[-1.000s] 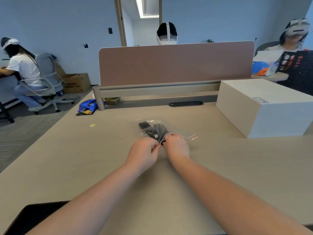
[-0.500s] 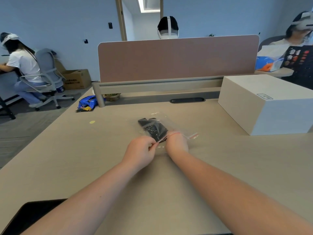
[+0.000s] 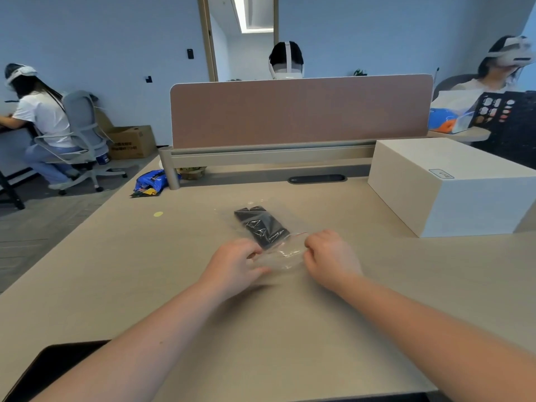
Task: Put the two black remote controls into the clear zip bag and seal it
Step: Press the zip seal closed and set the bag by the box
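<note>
The clear zip bag (image 3: pixel 282 252) lies flat on the beige desk (image 3: pixel 174 285) in front of me. Two black remote controls (image 3: pixel 261 224) lie side by side inside it, toward its far end. A thin red strip runs across the bag's near end, between my hands. My left hand (image 3: pixel 233 264) pinches the bag's near left corner. My right hand (image 3: pixel 329 256) is closed on the near right end of the strip. The part of the bag under my fingers is hidden.
A large white box (image 3: pixel 452 184) stands on the desk at the right. A brown divider panel (image 3: pixel 298 110) closes the desk's far edge. A dark flat object (image 3: pixel 55 369) lies at the near left edge. Other people sit behind and to the left.
My hands, which were together at the middle of the bag's near end, have moved apart along the strip, the right one going right. The bag now lies flatter.
</note>
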### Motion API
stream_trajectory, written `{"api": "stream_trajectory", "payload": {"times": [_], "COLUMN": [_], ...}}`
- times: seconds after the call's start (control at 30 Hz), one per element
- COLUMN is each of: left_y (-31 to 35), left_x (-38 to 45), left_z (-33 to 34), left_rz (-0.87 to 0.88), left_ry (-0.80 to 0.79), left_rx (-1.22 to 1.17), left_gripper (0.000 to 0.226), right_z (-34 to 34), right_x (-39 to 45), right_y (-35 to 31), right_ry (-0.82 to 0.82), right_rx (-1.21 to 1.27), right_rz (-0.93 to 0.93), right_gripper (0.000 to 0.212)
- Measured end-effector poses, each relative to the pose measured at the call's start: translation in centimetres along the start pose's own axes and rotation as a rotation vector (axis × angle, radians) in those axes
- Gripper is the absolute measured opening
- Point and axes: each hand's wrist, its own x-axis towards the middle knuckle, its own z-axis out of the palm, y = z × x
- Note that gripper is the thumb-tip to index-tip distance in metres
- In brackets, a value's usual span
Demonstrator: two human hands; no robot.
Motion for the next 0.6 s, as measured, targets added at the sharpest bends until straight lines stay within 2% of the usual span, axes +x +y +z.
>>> {"api": "stream_trajectory", "payload": {"times": [0.07,0.1,0.17,0.23,0.3,0.43,0.6], "left_y": [-0.4,-0.6,-0.9,-1.0,-1.1,-1.6,-2.3], "left_x": [-0.3,-0.5,-0.8,-1.0,-1.0,-0.9,-1.1], "left_z": [0.0,0.0,0.1,0.3,0.4,0.4,0.3], "left_rz": [0.041,0.063,0.100,0.121,0.151,0.210,0.259], "left_ry": [-0.094,-0.101,-0.039,0.038,0.087,0.091,0.101], "left_rx": [0.050,0.094,0.178,0.246,0.325,0.468,0.557], "left_gripper": [0.039,0.036,0.021,0.019,0.025,0.026,0.027], "right_z": [-0.7,-1.0,-1.3,-1.1,-0.6,-0.1,-0.6], "right_x": [-0.6,-0.7,-0.7,-0.5,-0.2,0.4,0.3], "right_y": [1.9,2.6,3.6,4.2,4.5,4.7,5.1], "right_ry": [0.093,0.089,-0.049,-0.209,-0.279,-0.237,-0.216], "right_rx": [0.026,0.029,0.015,-0.036,-0.128,-0.289,-0.314], "right_rz": [-0.021,-0.005,0.017,-0.019,-0.086,-0.158,-0.173], "right_gripper": [0.017,0.026,0.048,0.060,0.053,0.028,0.028]}}
